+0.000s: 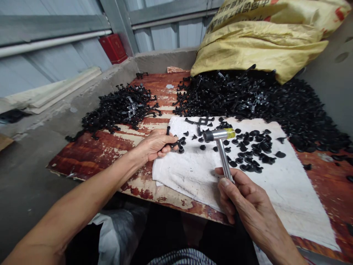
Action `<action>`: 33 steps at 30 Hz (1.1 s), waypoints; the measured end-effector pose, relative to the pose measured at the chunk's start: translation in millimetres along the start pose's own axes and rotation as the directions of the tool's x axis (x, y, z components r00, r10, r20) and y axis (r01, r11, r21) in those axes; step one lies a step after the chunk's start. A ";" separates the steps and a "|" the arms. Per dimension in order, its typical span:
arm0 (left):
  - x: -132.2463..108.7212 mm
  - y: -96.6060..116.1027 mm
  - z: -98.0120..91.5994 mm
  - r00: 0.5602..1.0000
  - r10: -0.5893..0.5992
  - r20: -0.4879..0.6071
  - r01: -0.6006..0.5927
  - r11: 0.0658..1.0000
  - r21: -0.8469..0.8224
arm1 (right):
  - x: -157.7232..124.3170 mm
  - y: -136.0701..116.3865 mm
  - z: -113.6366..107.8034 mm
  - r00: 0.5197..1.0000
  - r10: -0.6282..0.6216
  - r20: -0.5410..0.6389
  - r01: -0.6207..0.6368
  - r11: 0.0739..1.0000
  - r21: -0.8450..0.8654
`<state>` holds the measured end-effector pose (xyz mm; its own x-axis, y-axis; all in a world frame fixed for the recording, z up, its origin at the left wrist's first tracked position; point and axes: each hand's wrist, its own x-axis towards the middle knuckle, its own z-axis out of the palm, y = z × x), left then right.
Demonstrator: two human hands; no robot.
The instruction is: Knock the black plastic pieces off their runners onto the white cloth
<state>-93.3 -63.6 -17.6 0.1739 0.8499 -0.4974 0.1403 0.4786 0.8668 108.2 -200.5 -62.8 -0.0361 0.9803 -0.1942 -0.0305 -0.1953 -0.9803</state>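
Note:
My left hand (pixel 160 144) pinches a black branched plastic part (pixel 174 142) above the left edge of a white cloth (pixel 190 173). In my right hand (pixel 242 197) is a small mallet (pixel 220 137), gripped by its metal handle. Its head has one black face and one yellow face, and it hangs over the cloth. Small black round caps with stems (pixel 252 151) lie scattered on the cloth beyond and right of the mallet. Another black branched part (pixel 202 123) rests near the cloth's far edge. My left fingers cover some of the held part.
A worn red-brown board (pixel 132 173) carries a heap of black branched parts (pixel 121 108) at left and a larger black heap (pixel 228 92) at the back right. Behind it slumps a yellow sack (pixel 256 44). A red box (pixel 113 48) stands on the ledge by the metal wall.

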 end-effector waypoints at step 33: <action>3.6 8.9 -4.7 0.998 -0.016 0.064 0.008 0.993 0.117 | 35.2 -21.7 -1.6 0.805 -0.477 0.353 0.500 0.223 -0.837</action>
<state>-95.9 -55.3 -11.6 0.2340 0.8263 -0.5122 0.2550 0.4563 0.8525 109.2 -161.7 -48.4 -0.3675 0.8716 0.3245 0.8111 0.4711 -0.3467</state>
